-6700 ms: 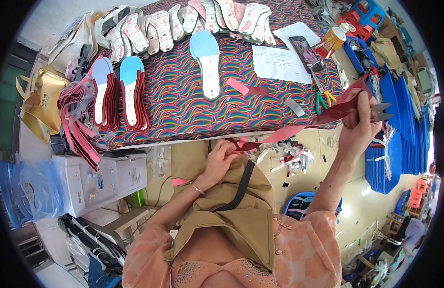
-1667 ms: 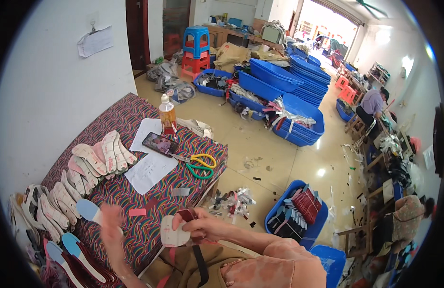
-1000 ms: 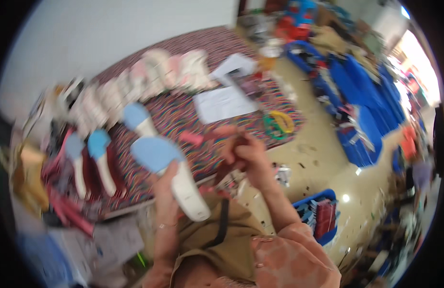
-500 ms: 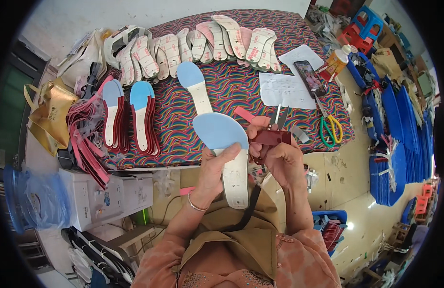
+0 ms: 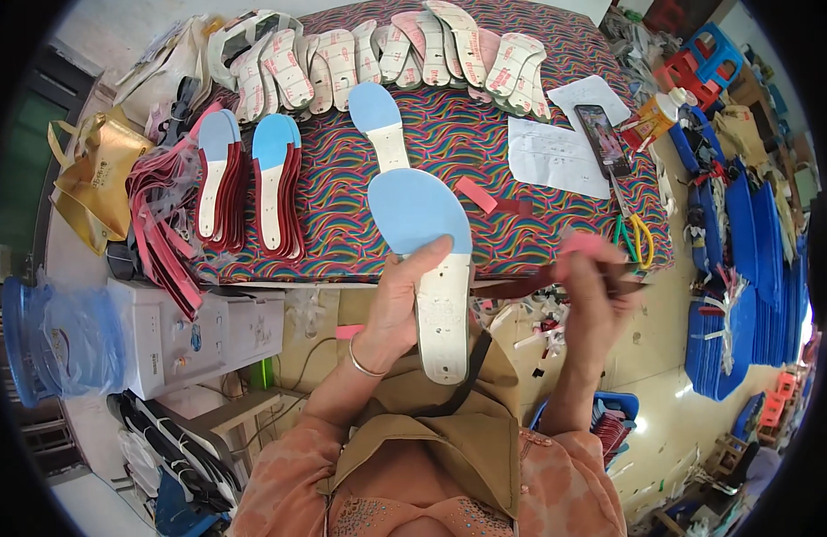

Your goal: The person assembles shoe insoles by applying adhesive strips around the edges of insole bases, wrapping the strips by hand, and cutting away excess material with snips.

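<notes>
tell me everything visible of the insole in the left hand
The insole is foot shaped: a wide, rounded, matte light blue end and a narrower white section with small dark spots. The left hand grips its left side, thumb across its face near the colour join. It is held up, blue end away from the person. Whether the dark red strip touches it is unclear.

Room bright, evenly lit; shadows soft. Strongest light at far right rim, washed out nearly white. White glare spots on tiled floor [image 5: 659, 376]. Right hand [image 5: 592, 300] and dark red strip [image 5: 521, 285] motion-blurred; insole [image 5: 442, 300] crisp. Fisheye bends straight edges outward; black vignette swallows corners. Far right background small, smeared.
</notes>
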Available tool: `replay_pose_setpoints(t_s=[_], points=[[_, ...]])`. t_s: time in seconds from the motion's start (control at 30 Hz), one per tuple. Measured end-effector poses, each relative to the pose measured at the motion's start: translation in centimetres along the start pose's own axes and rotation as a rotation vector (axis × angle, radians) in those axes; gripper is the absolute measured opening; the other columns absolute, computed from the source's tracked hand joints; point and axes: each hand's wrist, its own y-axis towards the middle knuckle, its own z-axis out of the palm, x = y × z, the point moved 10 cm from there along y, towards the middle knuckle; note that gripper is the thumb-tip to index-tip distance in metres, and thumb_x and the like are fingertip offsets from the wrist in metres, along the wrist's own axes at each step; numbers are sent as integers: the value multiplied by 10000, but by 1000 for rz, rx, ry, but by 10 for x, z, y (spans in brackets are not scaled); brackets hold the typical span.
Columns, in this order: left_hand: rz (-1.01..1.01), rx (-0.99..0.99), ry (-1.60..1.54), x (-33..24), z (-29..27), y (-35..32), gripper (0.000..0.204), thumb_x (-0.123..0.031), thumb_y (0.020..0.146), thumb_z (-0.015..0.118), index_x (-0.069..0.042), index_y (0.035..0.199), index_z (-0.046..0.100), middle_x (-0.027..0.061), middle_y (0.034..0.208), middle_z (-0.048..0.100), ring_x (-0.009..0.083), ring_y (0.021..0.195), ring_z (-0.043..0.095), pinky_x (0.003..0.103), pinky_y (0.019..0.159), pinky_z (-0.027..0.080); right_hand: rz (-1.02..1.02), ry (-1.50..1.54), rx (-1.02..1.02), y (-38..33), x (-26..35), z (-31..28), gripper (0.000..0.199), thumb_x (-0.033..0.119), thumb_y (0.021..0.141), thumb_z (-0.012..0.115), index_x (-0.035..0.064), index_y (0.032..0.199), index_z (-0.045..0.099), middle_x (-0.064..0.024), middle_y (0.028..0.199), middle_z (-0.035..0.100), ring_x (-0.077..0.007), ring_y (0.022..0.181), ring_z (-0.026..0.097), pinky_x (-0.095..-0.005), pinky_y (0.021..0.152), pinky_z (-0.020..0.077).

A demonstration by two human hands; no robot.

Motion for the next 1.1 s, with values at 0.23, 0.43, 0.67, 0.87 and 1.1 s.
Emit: replay_pose_setpoints(t_s=[0.23, 0.43, 0.67, 0.87, 1.1], points=[[192, 22, 197, -20, 19, -18, 210, -73, 890, 613, -12, 1089, 588, 103, 889, 660, 199, 729, 680, 366, 636, 617, 142, 31, 283, -17, -54, 43, 157, -35, 868, 617, -18, 1018, 659, -3, 900, 566, -51, 727, 555, -184, 610, 423], [242, 39, 267, -26, 26, -21, 240, -72, 889, 614, -9, 1119, 583, 108, 948, 662, 198, 781, 681, 396, 684, 623, 95, -89, 342, -17, -54, 50, 176, -14, 872, 619, -26, 1038, 676, -12, 921, 566, -31, 682, 511, -182, 567, 400], [209, 23, 307, -21, 16, -13, 228, -82, 876, 636, -5, 1088, 600, 100, 938, 665, 180, 792, 679, 369, 680, 621, -1, -177, 413, -19, -40, 56, 210, -35, 858, 605, -15, 1056, 674, -20, 924, 563, -50, 679, 504, -189, 576, 390], [244, 40, 372, -28, 24, -14, 246, -105, 858, 664, -3, 1076, 611, 66, 876, 672, 132, 751, 662, 268, 612, 552, 272, 163, 465, -11, -58, 45, 131, -28, 856, 599, -32, 956, 683, -22, 757, 554, -50, 566, 455, -210, 491, 329], [163, 58, 434, -15, 24, -16, 214, -122, 866, 658, -11, 1047, 635, 37, 847, 664, 97, 687, 626, 244, 594, 500, 331, 72, 396, -12, -51, 62, 112, 2, 855, 612, -2, 751, 572, 17, 602, 513, -21, 505, 423, -197, 453, 320]])
